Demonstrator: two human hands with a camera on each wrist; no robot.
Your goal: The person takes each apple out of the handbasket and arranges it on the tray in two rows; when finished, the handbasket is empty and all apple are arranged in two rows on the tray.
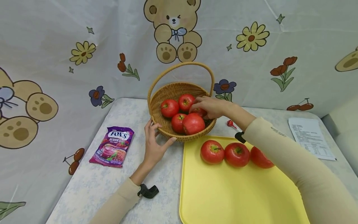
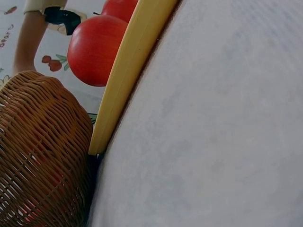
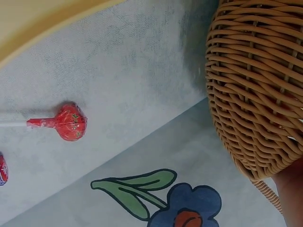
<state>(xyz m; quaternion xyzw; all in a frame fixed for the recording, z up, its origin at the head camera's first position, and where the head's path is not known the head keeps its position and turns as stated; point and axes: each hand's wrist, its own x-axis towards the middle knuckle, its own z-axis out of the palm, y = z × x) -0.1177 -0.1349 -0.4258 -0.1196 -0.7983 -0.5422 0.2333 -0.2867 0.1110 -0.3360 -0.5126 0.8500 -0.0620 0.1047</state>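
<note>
A wicker basket (image 1: pixel 179 137) with a tall hoop handle stands tilted toward me at the back of the table, several red apples (image 1: pixel 169 108) inside it. At its left front rim my left hand (image 1: pixel 153 149) holds on, fingers over the edge and thumb against the front. My right hand (image 1: pixel 211 107) reaches over the right rim and grips a red apple (image 1: pixel 199 112), partly hidden by the fingers. In the left wrist view the basket's woven side (image 2: pixel 42 142) shows, but not the left hand. The right wrist view shows the weave (image 3: pixel 255 85) and hides the gripped apple.
A yellow tray (image 1: pixel 223 199) lies in front of the basket, with a row of red apples (image 1: pixel 212 151) along its far edge. Behind the right forearm are a red lollipop (image 3: pixel 71 121) and a printed paper (image 1: pixel 310 135). A purple candy bag (image 1: pixel 113 146) lies at left.
</note>
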